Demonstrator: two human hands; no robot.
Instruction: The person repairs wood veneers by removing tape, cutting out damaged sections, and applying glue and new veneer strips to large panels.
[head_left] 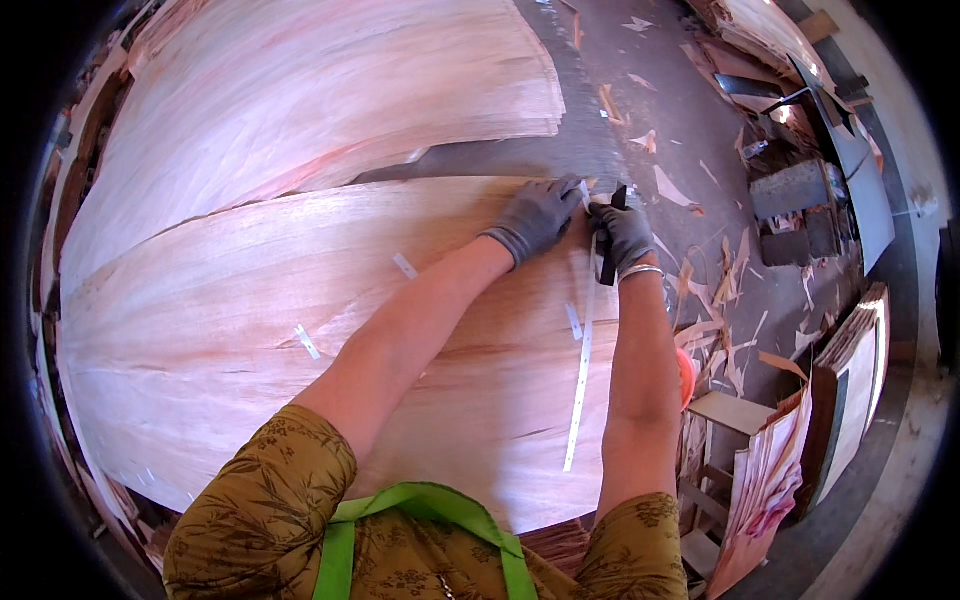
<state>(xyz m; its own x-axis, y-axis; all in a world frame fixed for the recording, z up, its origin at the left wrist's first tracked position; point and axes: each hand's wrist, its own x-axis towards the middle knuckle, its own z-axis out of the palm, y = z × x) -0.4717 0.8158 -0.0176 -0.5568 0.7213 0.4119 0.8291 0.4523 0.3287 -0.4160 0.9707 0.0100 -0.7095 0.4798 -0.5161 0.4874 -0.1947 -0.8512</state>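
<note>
A large pale wood veneer sheet (480, 350) lies in front of me. At its far right corner, my left hand (540, 218), in a grey glove, rests on the sheet with its fingers closed at the end of a white tape strip. Beside it, my gloved right hand (625, 235) is closed around a black handheld tool (607, 262), whose exact kind is partly hidden by the fingers. A long, dotted white tape (580, 385) hangs from near that hand down along the sheet's right side. Short tape pieces (306, 341) stick to the veneer.
Another stack of veneer sheets (330, 90) lies beyond. Veneer scraps (725, 285) litter the floor at right. Grey blocks (795, 205) stand farther right, with a small wooden stand (730, 412) and upright veneer sheets (765, 480) nearer. Something orange (686, 378) shows beside my right forearm.
</note>
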